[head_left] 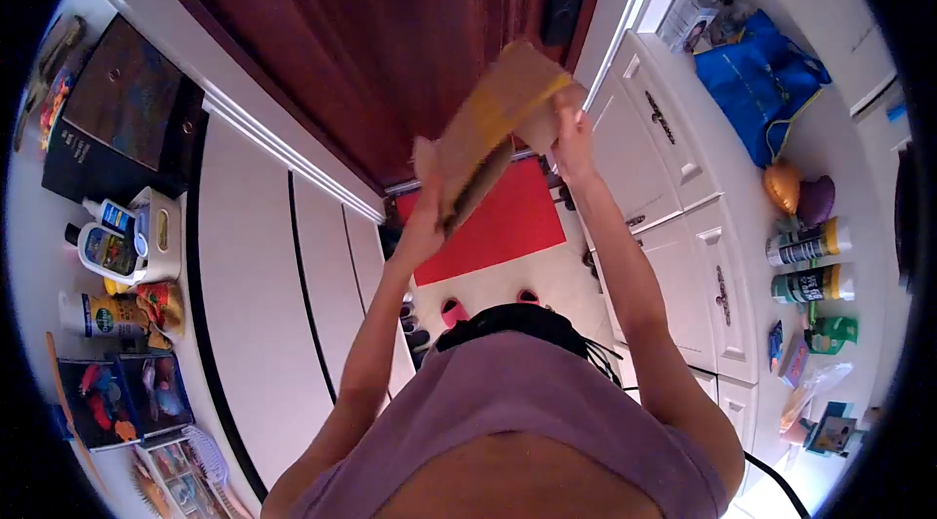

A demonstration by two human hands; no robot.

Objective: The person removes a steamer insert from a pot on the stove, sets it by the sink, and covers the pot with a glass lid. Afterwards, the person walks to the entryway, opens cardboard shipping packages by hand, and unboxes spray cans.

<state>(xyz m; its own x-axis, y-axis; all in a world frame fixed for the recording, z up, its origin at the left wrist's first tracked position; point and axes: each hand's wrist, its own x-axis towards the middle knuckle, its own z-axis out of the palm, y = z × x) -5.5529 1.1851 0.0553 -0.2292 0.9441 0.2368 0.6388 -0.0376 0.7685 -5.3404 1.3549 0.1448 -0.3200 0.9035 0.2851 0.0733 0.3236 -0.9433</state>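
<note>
A brown cardboard box (493, 119) with yellow tape along it is held up in front of me, tilted, one flap sticking out and a dark gap along its lower side. My left hand (426, 216) grips its lower left end, fingers partly hidden behind the cardboard. At the upper right end, my right hand (573, 136) is closed on the edge by the flap. Below the box lies a red mat (508, 236) on the floor, before a dark red door (371, 41).
White cabinets (673, 294) line the right side, their top holding a blue bag (761, 84) and several bottles. Along the left, a counter carries a black box (122, 109), a white caddy (161, 236) and small trays. Shoes stand by both cabinet bases.
</note>
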